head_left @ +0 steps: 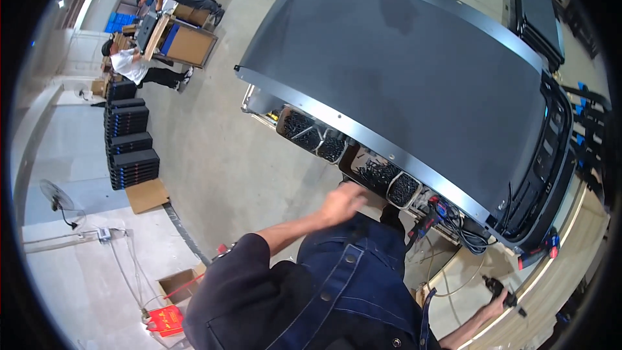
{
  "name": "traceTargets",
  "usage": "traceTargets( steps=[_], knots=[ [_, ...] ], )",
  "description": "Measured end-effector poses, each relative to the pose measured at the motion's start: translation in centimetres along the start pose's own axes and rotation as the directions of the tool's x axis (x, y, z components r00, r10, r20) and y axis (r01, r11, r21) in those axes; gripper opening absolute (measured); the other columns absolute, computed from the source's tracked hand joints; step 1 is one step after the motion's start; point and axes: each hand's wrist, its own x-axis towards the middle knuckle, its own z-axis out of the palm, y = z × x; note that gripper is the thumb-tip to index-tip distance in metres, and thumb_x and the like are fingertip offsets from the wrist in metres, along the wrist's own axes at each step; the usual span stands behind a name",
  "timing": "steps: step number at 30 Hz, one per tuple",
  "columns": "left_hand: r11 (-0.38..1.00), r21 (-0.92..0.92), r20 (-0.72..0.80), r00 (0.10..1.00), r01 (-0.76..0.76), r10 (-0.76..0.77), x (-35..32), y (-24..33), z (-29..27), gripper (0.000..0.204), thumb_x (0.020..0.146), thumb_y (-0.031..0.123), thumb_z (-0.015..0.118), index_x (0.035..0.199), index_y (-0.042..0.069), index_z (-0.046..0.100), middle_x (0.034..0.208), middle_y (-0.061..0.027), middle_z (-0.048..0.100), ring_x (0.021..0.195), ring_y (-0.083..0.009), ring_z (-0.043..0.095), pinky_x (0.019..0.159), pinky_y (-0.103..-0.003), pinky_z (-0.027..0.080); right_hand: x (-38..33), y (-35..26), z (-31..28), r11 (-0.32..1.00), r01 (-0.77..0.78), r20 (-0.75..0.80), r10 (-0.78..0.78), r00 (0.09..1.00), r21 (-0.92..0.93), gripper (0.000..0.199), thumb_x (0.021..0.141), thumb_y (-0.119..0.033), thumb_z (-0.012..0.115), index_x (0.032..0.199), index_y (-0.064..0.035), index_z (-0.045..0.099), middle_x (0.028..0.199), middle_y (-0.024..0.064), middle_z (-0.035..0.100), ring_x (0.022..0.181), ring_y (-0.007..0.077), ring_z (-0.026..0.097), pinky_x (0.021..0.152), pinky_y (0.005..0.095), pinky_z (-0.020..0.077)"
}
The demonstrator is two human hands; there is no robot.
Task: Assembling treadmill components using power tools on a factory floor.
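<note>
Where my right hand [497, 305] is: lower right of the frame, fingers wrapped around a black tool [508, 297] in front of the pale wooden tabletop [573, 256].
Left hand [345, 203]: centre of the frame, just below the bins [363, 182]; I see it blurred, fingers curled, and cannot tell whether it grasps anything.
Bins: a row of containers with small dark screws [403, 190], along the lower edge of the big panel [402, 58].
Big panel: dark grey with a silver border, filling the upper middle and right of my view.
Drivers: a blue-and-red driver [430, 217] right of the bins, beside coiled black cable [471, 236]; a second driver [541, 250] near the panel's lower right corner.
Co-workers: at upper left I make out a person in a white shirt [126, 65].
</note>
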Motion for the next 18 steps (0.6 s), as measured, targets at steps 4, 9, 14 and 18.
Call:
traceTargets(
  steps=[4,9,14,18],
  knots=[
    [0.896,-0.075,-0.297,0.847,0.439,-0.44,3.3,-17.4,-3.6,0.027,0.094,0.027,0.06,0.107,0.005,0.069,0.1,-0.0221,0.071,0.095,-0.0425,0.068,0.083,-0.051,0.053,-4.8,-3.1,-6.3,0.894,0.276,-0.215,-0.209,0.954,0.354,0.058,0.089,-0.033,0.075,0.121,0.0135,0.064,0.127,0.0145,0.065,0.103,0.0245,0.064,0.095,0.0403,0.0529],
    [0.82,-0.157,-0.401,0.723,0.551,-0.563,9.5,-28.7,-9.6,0.026,0.091,0.028,0.066,0.102,0.004,0.069,0.094,-0.022,0.072,0.096,-0.0411,0.069,0.082,-0.05,0.054,-18.0,-9.3,-6.2,0.663,0.197,-0.065,-0.219,0.974,0.722,0.052,0.091,-0.027,0.07,0.122,0.0144,0.062,0.135,0.0168,0.061,0.107,0.0278,0.064,0.098,0.0434,0.0524],
    [0.812,0.027,-0.328,0.773,0.583,-0.543,14.4,-31.0,-9.1,0.03,0.082,0.031,0.078,0.094,0.005,0.069,0.092,-0.0198,0.072,0.096,-0.0402,0.069,0.082,-0.049,0.056,-30.6,-13.0,-6.1,0.5,0.104,0.094,-0.355,0.93,0.86,0.044,0.093,-0.016,0.063,0.123,0.0157,0.06,0.143,0.0204,0.055,0.107,0.0311,0.063,0.099,0.0473,0.0526],
    [0.721,-0.073,-0.391,0.645,0.689,-0.657,14.4,-33.5,-8.4,0.031,0.075,0.031,0.085,0.093,0.008,0.073,0.092,-0.0181,0.074,0.088,-0.0393,0.072,0.077,-0.05,0.057,-38.8,-16.3,0.6,0.577,0.127,0.153,-0.412,0.898,0.807,0.042,0.093,-0.013,0.063,0.126,0.0121,0.059,0.141,0.023,0.056,0.101,0.0285,0.063,0.097,0.0457,0.0524]
  ],
)
